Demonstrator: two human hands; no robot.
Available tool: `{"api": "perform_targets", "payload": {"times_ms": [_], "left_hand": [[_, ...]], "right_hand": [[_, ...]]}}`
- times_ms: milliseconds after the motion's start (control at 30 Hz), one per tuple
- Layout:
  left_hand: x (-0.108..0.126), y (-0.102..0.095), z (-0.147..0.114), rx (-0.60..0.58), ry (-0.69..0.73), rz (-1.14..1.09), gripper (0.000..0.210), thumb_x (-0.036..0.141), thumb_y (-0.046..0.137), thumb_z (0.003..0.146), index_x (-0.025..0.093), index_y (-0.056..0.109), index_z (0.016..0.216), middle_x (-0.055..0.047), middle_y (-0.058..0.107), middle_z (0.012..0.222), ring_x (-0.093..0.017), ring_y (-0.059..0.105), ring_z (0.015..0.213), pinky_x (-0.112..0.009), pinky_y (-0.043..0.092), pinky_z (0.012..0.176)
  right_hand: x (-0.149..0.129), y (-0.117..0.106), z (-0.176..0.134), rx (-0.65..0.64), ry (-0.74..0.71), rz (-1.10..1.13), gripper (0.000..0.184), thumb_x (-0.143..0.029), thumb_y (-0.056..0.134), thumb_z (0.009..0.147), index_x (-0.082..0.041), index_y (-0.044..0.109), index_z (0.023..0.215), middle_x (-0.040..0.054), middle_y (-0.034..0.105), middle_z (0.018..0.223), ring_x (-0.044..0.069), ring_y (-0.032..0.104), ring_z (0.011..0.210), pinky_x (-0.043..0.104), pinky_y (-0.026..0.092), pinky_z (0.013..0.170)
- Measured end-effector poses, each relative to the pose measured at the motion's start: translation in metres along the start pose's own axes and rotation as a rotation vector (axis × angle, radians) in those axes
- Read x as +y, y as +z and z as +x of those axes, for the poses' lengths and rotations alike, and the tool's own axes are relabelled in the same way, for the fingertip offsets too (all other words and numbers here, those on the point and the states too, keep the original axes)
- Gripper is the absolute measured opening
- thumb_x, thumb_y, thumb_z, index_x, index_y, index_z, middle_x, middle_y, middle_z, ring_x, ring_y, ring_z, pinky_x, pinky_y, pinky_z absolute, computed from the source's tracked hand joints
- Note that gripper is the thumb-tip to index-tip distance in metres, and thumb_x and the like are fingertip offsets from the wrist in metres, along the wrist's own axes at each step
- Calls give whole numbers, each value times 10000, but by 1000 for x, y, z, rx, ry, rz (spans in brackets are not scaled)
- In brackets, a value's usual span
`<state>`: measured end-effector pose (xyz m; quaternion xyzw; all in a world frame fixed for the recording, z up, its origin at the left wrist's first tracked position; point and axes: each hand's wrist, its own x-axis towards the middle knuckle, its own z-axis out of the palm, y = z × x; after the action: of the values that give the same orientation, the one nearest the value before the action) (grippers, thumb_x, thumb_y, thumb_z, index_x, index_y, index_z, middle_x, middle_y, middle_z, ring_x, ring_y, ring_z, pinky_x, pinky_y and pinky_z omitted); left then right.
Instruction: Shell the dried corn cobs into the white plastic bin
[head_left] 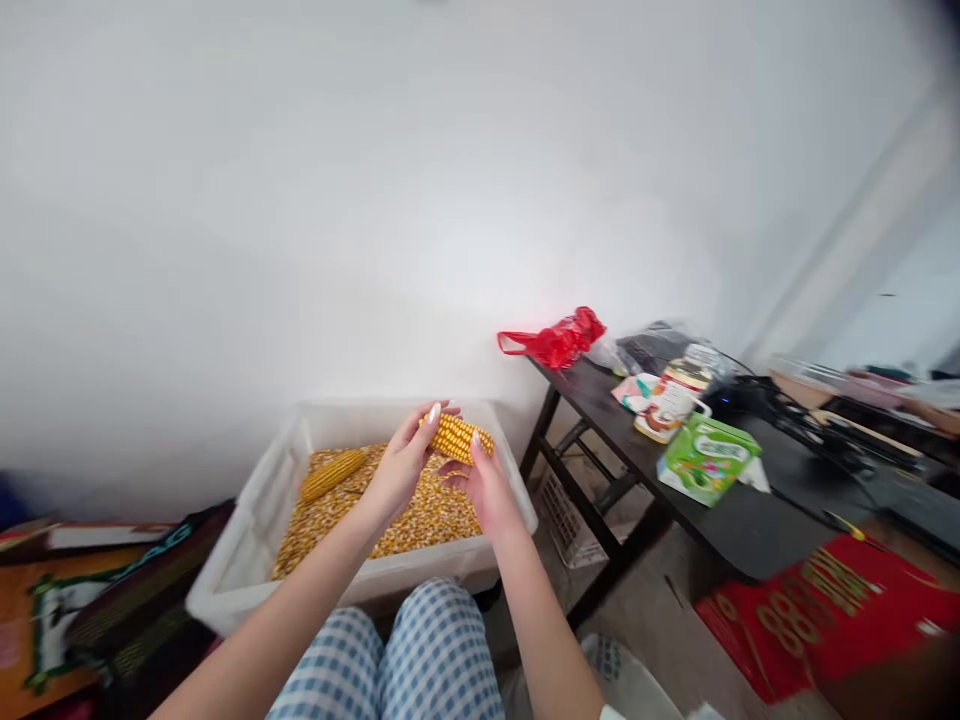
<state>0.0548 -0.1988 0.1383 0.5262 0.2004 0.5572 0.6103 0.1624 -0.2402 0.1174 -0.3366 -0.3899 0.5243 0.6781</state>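
An ear of corn (456, 438), yellow and covered in kernels, is held between both of my hands above a white plastic tub (259, 525). Its left end is gripped by my left hand (405, 455), thumb on top. My right hand (484, 485) pinches the right end, with the thumb on the kernels and the fingers underneath. Loose corn kernels (427, 520) cover the tub's bottom. A second corn ear (332, 475) lies on them at the left, apart from my hands.
To the right stands a dark table (622, 430) with a red plastic bag (562, 340), a bottle (671, 400) and a green box (709, 460). A red printed bag (817, 610) is at the lower right. Under the table sits a crate (566, 520). A dark bag (142, 610) lies left.
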Motion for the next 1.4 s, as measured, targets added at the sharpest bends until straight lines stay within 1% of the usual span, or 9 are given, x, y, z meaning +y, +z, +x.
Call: {"api": "perform_targets", "payload": {"times_ms": [267,400,533,700,833,967,1133,1267,1400], "left_hand": [[6,-63,15,209,51,-177,289,389,528,790,171,561,977,-95,603,1014,-251,552,1030,-362,455,827],[-5,-80,24,301,55,-154,343,344,593,742,236,485,1050,-50,603,986,-232,583,971,-342,482,731],[-19,-95,39,353,112,-150,376,255,624,698,251,443,1028,-22,599,973,-207,605,933,-352,459,798],[-39,-116,60,270,187,-118,400,178,600,694,245,409,1038,-62,569,1090,-229,536,1078,-377,405,888],[-60,-144,77,273,166,-57,446,173,590,689,259,382,1073,-86,514,1193,-231,466,1158,-372,408,870],[-75,-190,94,332,144,171,436,192,567,679,242,383,1072,-77,538,1117,-219,530,1062,-345,424,806],[-87,-244,109,181,70,901,383,172,608,582,212,517,952,-32,584,848,-197,572,741,-350,408,756],[-94,-247,112,143,93,1110,292,287,636,616,203,595,893,-75,599,931,-248,554,864,-359,378,824],[-84,-221,95,160,47,918,289,422,507,764,201,629,904,-74,645,887,-241,584,843,-340,412,782]], "right_hand": [[53,32,34,-285,207,92,503,-601,314,813,-190,542,992,41,620,763,154,594,614,269,474,501],[68,41,43,-205,147,39,400,-504,467,795,-244,499,1097,20,630,894,129,584,647,227,464,496],[80,49,59,-128,117,8,377,-483,477,790,-237,556,1065,19,626,996,144,584,791,224,477,561],[104,53,101,3,94,147,244,-397,514,787,-180,624,808,25,662,848,155,597,814,284,476,740],[129,44,144,140,280,380,246,-302,449,841,-188,523,636,6,633,651,117,594,655,279,477,733],[155,20,172,196,380,375,342,-228,347,886,-187,422,555,-74,376,358,66,384,348,249,474,631],[174,-8,187,173,427,296,404,-193,220,913,-174,372,539,-94,248,283,42,189,264,167,371,451],[171,-6,185,49,442,224,331,-263,346,892,-163,459,598,-102,264,276,43,184,271,160,337,412],[159,10,168,-245,390,130,256,-380,521,800,-162,526,666,-95,337,316,55,267,312,181,370,421]]}}
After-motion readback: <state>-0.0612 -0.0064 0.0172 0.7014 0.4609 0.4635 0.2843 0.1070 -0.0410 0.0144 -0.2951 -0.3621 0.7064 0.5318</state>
